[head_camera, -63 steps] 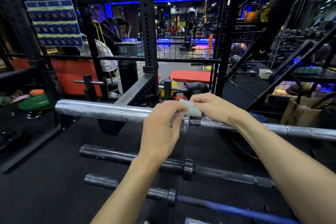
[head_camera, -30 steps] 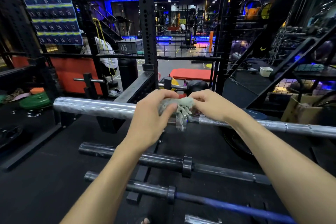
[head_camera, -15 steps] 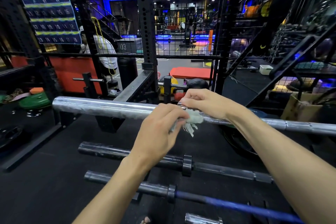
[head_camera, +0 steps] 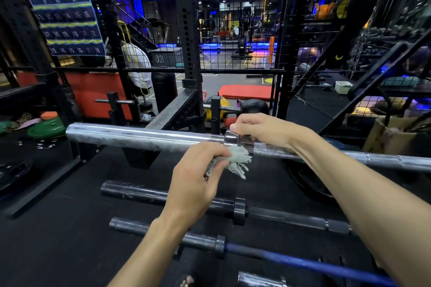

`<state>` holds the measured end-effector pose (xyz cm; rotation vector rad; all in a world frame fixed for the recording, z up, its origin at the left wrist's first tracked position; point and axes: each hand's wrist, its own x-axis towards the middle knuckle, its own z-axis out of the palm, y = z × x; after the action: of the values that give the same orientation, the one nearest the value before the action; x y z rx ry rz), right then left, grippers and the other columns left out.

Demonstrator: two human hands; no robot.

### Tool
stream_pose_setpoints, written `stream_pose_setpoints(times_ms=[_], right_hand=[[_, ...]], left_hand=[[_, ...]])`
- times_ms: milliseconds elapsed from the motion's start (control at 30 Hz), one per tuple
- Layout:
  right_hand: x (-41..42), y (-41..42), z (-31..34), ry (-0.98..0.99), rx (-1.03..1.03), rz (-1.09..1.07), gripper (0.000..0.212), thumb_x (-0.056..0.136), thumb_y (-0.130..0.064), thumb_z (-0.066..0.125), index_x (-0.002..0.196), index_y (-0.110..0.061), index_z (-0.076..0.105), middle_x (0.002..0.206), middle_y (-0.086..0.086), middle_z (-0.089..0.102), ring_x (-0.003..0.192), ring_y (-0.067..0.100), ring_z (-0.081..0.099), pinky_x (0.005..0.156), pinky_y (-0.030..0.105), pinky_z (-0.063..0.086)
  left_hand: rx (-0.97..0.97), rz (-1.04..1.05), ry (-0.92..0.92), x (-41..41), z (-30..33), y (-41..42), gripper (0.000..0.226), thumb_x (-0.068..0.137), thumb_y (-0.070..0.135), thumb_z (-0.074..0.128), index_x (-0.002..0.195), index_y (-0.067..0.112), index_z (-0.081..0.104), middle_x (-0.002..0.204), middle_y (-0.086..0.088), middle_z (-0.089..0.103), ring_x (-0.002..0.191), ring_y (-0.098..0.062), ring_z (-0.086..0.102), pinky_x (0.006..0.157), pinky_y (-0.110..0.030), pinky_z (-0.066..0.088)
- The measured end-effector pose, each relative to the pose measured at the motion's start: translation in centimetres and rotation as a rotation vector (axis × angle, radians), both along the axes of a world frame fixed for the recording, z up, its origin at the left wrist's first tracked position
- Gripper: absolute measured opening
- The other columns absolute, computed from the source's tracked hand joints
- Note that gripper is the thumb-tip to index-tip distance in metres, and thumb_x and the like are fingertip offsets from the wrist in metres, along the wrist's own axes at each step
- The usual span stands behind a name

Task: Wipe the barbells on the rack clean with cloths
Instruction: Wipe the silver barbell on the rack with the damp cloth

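Left hand (head_camera: 198, 179) fingers clutch the cloth (head_camera: 235, 161) (frayed); right hand (head_camera: 261, 130) grips the barbell (head_camera: 140, 137).

Both forearms are bare, with no sleeves, and the left hand (head_camera: 196, 184) and right hand (head_camera: 263, 130) are ungloved.

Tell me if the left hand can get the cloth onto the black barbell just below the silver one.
Probably yes: the left hand holds the cloth just above the black barbell, with nothing between them.

Cloth (head_camera: 238, 161) partly hidden inside left hand (head_camera: 198, 182). Top barbell (head_camera: 140, 137) cut off at right edge, its collar half behind right hand (head_camera: 263, 130). Board (head_camera: 67, 25) numbers blurry.
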<state>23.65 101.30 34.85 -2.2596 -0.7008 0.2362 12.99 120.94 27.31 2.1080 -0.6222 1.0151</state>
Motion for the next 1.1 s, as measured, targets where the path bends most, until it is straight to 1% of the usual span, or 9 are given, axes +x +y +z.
stream_pose_setpoints(times_ms=[100,167,300,433,567,700,800,967,1100], right_hand=[[-0.3,0.1,0.1,0.032,-0.005,-0.005,0.048,0.099,-0.053,0.055,0.106,-0.005,0.061,0.09,-0.016,0.062,0.07,-0.009,0.054,0.072,0.022,0.037],[-0.7,0.0,0.2,0.001,0.011,-0.036,0.04,0.098,-0.056,0.056,0.104,-0.018,0.069,0.096,-0.02,0.067,0.085,-0.007,0.06,0.081,0.025,0.042],[-2.8,-0.3,1.0,-0.158,0.28,-0.018,0.039,0.092,-0.065,0.055,0.116,-0.036,0.067,0.111,-0.013,0.07,0.098,0.008,0.068,0.087,0.032,0.054],[-5.8,0.0,2.6,-0.409,0.205,0.117,0.027,0.09,-0.041,0.077,0.112,-0.03,0.066,0.101,-0.006,0.069,0.089,0.015,0.066,0.082,0.039,0.055],[-6.0,-1.5,2.8,-0.477,0.314,-0.062,0.017,0.088,-0.03,0.08,0.093,-0.022,0.066,0.083,0.0,0.069,0.073,0.022,0.066,0.072,0.049,0.056],[-5.9,-3.7,0.5,-0.386,0.392,-0.257,0.02,0.085,-0.016,0.078,0.088,-0.018,0.058,0.084,-0.003,0.071,0.071,0.019,0.067,0.068,0.035,0.056],[-5.9,-3.4,-1.2,-0.384,0.365,-0.273,0.021,0.081,-0.015,0.074,0.086,-0.024,0.056,0.092,-0.005,0.069,0.075,0.024,0.068,0.069,0.038,0.052],[-6.5,-1.6,-1.2,-0.465,0.319,-0.253,0.034,0.089,-0.014,0.07,0.112,-0.038,0.063,0.097,-0.009,0.066,0.075,0.018,0.065,0.069,0.023,0.049],[-6.0,-0.8,-0.9,-0.544,0.273,-0.252,0.025,0.091,-0.019,0.071,0.11,-0.035,0.071,0.096,-0.017,0.068,0.078,0.008,0.063,0.072,0.02,0.046]], left_hand=[[-0.061,0.013,0.034,-0.3,0.3,0.1,0.018,0.092,0.007,0.073,0.107,0.017,0.07,0.102,0.014,0.068,0.099,-0.008,0.065,0.085,-0.027,0.053],[-0.172,0.039,0.086,-0.4,1.3,0.0,0.016,0.093,0.012,0.073,0.106,0.021,0.071,0.099,0.017,0.07,0.096,-0.007,0.067,0.082,-0.025,0.054],[-0.38,0.05,0.229,0.2,3.8,-0.1,0.01,0.092,0.022,0.075,0.099,0.029,0.07,0.094,0.017,0.073,0.093,-0.007,0.069,0.082,-0.024,0.054],[-0.443,-0.139,0.33,0.8,6.7,-0.9,0.005,0.093,0.016,0.074,0.096,0.02,0.073,0.093,0.008,0.076,0.091,-0.006,0.072,0.08,-0.02,0.054],[-0.27,-0.199,0.333,1.1,8.0,0.6,0.018,0.103,0.015,0.059,0.108,0.019,0.076,0.102,0.011,0.076,0.1,-0.007,0.07,0.089,-0.024,0.053],[0.276,0.157,0.201,2.1,6.0,3.7,0.033,0.09,0.019,0.075,0.121,0.029,0.071,0.12,0.02,0.067,0.119,-0.015,0.054,0.104,-0.042,0.045],[0.526,0.243,0.136,2.3,4.7,3.5,0.044,0.079,0.033,0.084,0.121,0.029,0.072,0.127,0.016,0.066,0.124,-0.023,0.047,0.102,-0.047,0.04],[0.661,0.323,0.013,2.9,3.7,2.3,0.048,0.069,0.041,0.088,0.112,0.025,0.074,0.115,0.013,0.071,0.124,-0.027,0.052,0.101,-0.045,0.037],[0.652,0.331,0.021,3.8,3.2,2.0,0.055,0.063,0.042,0.091,0.11,0.023,0.07,0.11,0.01,0.072,0.121,-0.025,0.054,0.105,-0.042,0.034]])
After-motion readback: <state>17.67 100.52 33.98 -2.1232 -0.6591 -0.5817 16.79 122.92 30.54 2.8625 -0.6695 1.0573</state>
